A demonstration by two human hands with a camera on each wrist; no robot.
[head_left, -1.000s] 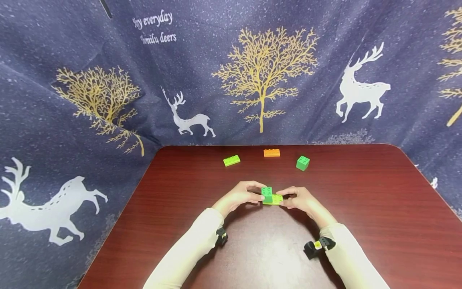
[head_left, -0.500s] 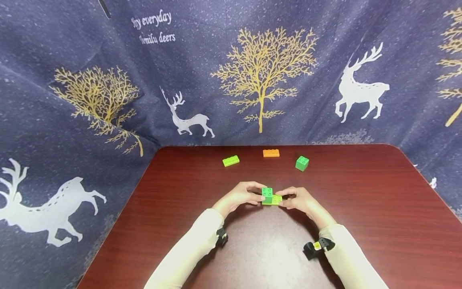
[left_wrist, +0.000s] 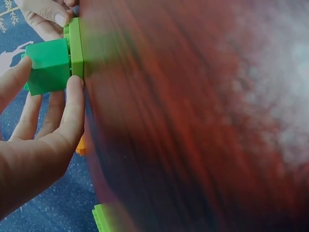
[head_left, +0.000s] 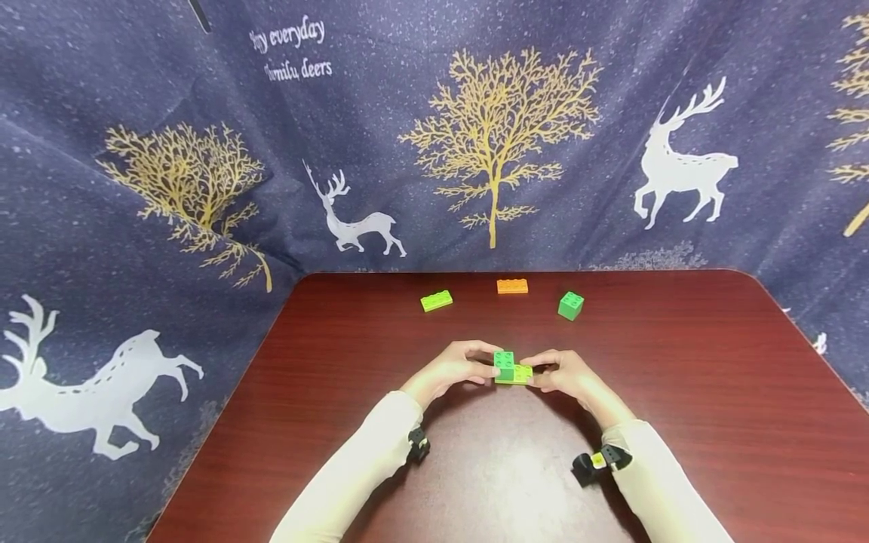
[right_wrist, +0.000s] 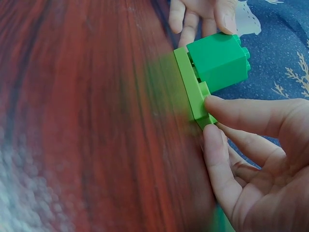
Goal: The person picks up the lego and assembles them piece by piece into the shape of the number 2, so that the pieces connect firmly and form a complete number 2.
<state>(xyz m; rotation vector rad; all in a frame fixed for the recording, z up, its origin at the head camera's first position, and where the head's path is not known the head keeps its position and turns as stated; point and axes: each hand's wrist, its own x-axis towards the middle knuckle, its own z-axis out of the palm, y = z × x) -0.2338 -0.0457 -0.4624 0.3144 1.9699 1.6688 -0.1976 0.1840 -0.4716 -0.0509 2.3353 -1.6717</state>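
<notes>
A green two-by-two toy brick (head_left: pixel 504 363) sits over the left half of a flat lime-green brick (head_left: pixel 523 374) on the table. My left hand (head_left: pixel 460 365) pinches the green brick between thumb and fingers, and one fingertip reaches the lime brick's end in the left wrist view. With thumb and fingertips, my right hand (head_left: pixel 562 375) grips the other end of the lime brick. Seen from the right wrist, the green brick (right_wrist: pixel 219 63) stands slightly off the lime brick (right_wrist: pixel 190 87), with studs showing in the narrow gap.
Toward the far edge of the dark red table (head_left: pixel 339 362) lie another flat lime-green brick (head_left: pixel 437 301), a flat orange brick (head_left: pixel 512 286) and a second green brick (head_left: pixel 571 305). A dark blue cloth (head_left: pixel 434 188) printed with deer and trees hangs behind the table.
</notes>
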